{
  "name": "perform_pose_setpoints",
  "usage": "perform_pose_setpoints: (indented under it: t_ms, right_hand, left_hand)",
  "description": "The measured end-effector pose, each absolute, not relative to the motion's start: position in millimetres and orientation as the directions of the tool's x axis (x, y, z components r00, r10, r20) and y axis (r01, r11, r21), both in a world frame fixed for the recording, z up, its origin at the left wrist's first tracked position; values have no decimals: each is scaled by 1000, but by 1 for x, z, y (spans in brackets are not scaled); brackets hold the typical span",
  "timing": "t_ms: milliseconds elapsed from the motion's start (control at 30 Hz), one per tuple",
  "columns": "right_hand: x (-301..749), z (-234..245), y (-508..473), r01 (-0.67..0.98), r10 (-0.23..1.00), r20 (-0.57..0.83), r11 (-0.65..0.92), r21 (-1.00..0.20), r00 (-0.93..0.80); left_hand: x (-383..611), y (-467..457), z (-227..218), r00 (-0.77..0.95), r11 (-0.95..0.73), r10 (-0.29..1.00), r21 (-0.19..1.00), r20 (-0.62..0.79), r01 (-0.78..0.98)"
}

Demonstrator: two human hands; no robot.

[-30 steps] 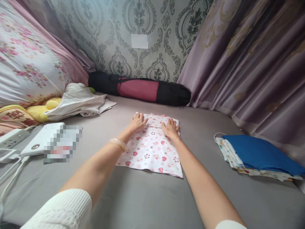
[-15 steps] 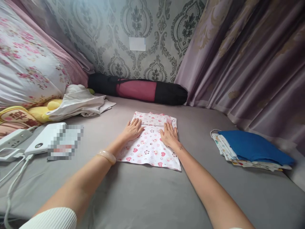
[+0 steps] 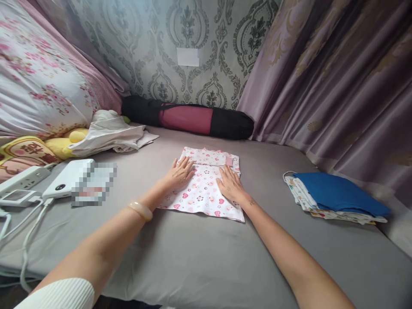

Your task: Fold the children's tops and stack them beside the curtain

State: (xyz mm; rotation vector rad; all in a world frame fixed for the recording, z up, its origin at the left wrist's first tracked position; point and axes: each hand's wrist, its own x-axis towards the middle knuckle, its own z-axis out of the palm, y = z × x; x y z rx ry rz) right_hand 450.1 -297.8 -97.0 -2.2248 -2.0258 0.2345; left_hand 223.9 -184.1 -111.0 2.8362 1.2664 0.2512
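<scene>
The grey sheet [image 3: 180, 257] spreads widest here, and in the middle of it, between the two arms, lies the pink-and-white printed cloth [image 3: 202, 197]. I'd judge it light and soft, thin enough to crease or slide if dragged, and in no danger of breaking. It ought to lift best by both side edges at once, with the folded band [image 3: 206, 158] at its far end supported so it doesn't flop open. The left hand [image 3: 180, 175] lies palm down on the left edge, fingers slightly spread; the right hand [image 3: 229, 185] lies just as flat on the right side. Neither pinches anything.

Some of this I can't see. The right arm runs out of sight on the near side. The hands and forearms cover stretches of the cloth's side edges, and whatever layers lie under the band are hidden. Over on the left, a flat item [image 3: 94, 184] beside the white box [image 3: 68, 177] is blurred into squares. The pink patch [image 3: 229, 161] is too small to make out any detail.
</scene>
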Motion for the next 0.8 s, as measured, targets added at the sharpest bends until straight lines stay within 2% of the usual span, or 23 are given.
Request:
perform_pose_setpoints:
  t_ms: [133, 233, 400, 533, 633, 800]
  right_hand:
    - [445, -91, -331, 972, 994, -104, -3, -235, -23]
    - [445, -89, -349, 975, 989, -132, 31, -220, -61]
    - [448, -90, -359, 982, 992, -109, 51, -180, -71]
    - [450, -90, -364, 977, 991, -104, 67, -201, -89]
    - [450, -86, -373, 965, 987, -80, 121, -232, -142]
    - [437, -74, -392, 918, 959, 47, 281, -279, -279]
  left_hand:
    - [201, -208, -102, 774, -783, 623, 102, 118, 614]
    - [185, -224, -96, 846, -848, 525, 135, 93, 512]
    - [170, -240, -91, 859, -856, 506, 165, 72, 490]
    - [164, -251, -82, 885, -878, 455, 216, 102, 426]
    - [165, -263, -72, 905, -888, 412, 267, 102, 374]
    - [182, -286, -66, 940, -894, 324, 361, 109, 266]
